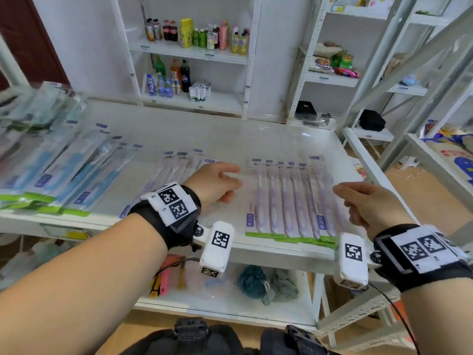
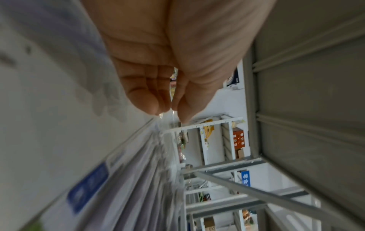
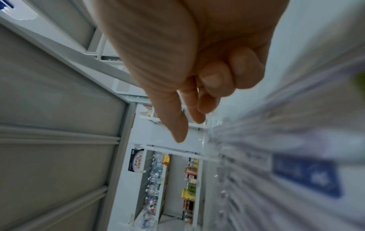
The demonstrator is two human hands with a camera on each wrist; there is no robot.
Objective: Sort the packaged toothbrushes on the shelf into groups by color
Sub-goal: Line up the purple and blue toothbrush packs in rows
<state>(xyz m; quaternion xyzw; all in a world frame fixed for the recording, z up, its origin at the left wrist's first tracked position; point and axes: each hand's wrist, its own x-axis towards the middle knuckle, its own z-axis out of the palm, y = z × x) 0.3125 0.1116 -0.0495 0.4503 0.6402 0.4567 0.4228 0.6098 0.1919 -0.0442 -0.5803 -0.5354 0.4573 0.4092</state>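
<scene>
Several purple toothbrush packs (image 1: 289,201) lie overlapped in a row on the white shelf (image 1: 230,134), right of centre. My left hand (image 1: 234,180) hovers at the row's left edge with thumb and forefinger stretched toward it and nothing held. My right hand (image 1: 340,193) hangs at the row's right edge, fingers loosely bent and empty. Blue toothbrush packs (image 1: 64,175) fan out at the left. A paler group of packs (image 1: 176,167) lies behind my left wrist. Both wrist views are blurred: the left hand (image 2: 168,109) and right hand (image 3: 193,125) are empty over the purple packs (image 2: 138,179) (image 3: 276,156).
A blurred heap of more packs (image 1: 33,106) sits at the far left. Drink bottles (image 1: 199,37) fill the back shelves. Bath sponges (image 1: 252,280) lie on the lower shelf. A raised shelf rail (image 1: 368,162) and metal racks bound the right side.
</scene>
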